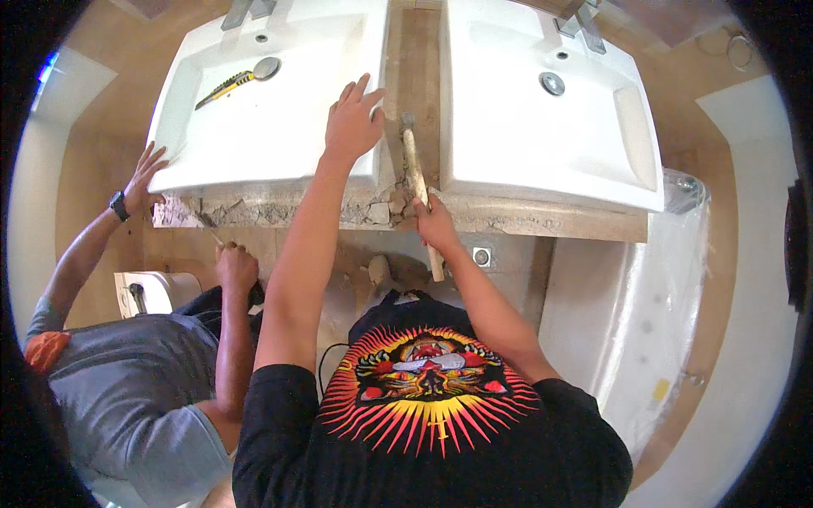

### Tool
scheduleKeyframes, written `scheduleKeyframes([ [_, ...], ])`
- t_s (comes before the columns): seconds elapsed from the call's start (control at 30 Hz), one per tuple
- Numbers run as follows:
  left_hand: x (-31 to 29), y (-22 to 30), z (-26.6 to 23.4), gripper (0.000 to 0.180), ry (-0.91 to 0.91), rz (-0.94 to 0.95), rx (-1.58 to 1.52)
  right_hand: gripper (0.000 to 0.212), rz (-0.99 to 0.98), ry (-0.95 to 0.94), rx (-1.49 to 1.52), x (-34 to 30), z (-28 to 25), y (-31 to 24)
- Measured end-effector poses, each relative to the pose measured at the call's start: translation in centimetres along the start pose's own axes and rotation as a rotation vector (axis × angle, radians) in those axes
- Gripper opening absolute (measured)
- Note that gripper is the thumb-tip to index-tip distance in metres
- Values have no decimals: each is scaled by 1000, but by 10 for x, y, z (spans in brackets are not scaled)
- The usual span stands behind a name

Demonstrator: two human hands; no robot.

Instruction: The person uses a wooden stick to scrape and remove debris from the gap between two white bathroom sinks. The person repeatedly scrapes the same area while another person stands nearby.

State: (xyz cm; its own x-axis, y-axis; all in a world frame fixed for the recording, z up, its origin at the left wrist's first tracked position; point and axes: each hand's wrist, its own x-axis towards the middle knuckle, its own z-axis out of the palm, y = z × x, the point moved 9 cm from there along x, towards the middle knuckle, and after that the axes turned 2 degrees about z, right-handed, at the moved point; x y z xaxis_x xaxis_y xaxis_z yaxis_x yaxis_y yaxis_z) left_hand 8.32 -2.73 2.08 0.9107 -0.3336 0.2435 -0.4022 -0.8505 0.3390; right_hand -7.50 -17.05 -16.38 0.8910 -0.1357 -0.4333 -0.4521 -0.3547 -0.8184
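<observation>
My right hand (436,223) is wrapped round the wooden handle of a hammer (415,165), whose metal head rests up in the gap between two white washbasins. Fingers spread, my left hand (354,121) lies on the right rim of the left washbasin (246,152) and grips nothing. Across the gap sits the right washbasin (542,140). Below them, the counter's front edge (288,206) is chipped, with broken tile or mortar near the hammer handle.
At left a co-worker's hand (146,175) touches the left basin's corner; their other hand (236,264) holds a thin tool at the counter edge. A yellow-black utility knife (224,88) lies in the left basin. A plastic-wrapped bathtub (631,313) stands at right, a toilet (161,292) at left.
</observation>
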Motion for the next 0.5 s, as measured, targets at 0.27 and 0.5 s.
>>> scheduleKeyframes([
  [0.27, 52, -17, 5, 37, 120, 47, -104, 65, 164, -17, -110, -7, -7, -1],
  [0.5, 55, -30, 14, 37, 183, 39, -372, 64, 75, 175, -137, -19, -29, -36],
])
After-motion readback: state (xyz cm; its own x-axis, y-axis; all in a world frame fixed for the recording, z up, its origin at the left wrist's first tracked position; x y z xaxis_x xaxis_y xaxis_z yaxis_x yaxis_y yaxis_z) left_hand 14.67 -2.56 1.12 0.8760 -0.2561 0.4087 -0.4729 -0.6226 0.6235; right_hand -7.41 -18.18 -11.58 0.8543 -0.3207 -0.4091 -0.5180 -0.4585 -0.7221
